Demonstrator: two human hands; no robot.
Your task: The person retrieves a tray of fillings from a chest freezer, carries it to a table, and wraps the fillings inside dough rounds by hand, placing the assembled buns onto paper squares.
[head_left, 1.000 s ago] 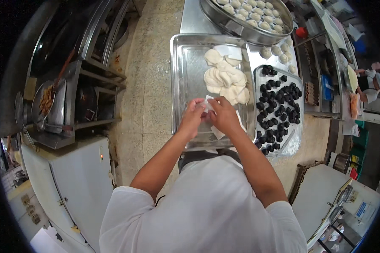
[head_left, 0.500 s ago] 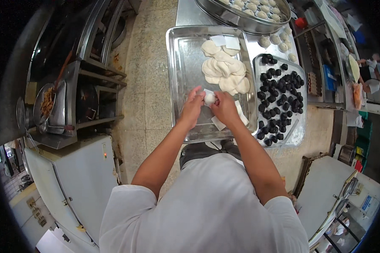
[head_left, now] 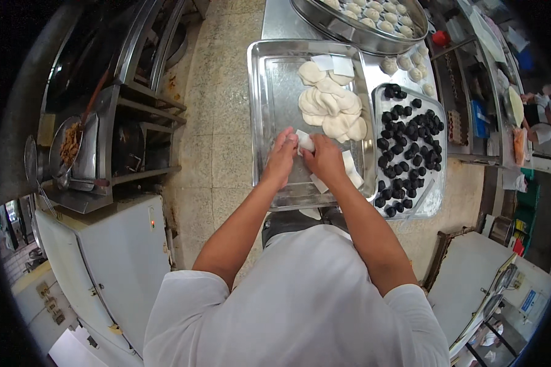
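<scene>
Between my two hands, over the near half of a shallow metal tray (head_left: 269, 92), is a small white dough ball (head_left: 306, 144) with a square of white paper (head_left: 300, 133) against it. My left hand (head_left: 281, 160) cups its left side, fingers curved. From the right, my right hand (head_left: 324, 159) closes its fingers on it, covering part of it. Flat, pale dough rounds (head_left: 330, 107) lie heaped in the tray just beyond my hands. More white paper squares (head_left: 351, 168) rest under and beside my right wrist.
A tray of dark filling balls (head_left: 413, 134) stands at the right. Farther back, a round metal steamer (head_left: 355, 30) holds several filled buns, with more buns (head_left: 404, 63) on the metal table beside it. At the left are a stove with a pan (head_left: 71, 147) and a white cabinet (head_left: 125, 238).
The dough ball has tipped and turned between my fingers, and less of its round top shows. My right fingers have shifted slightly over it. The whole view has moved a little.
</scene>
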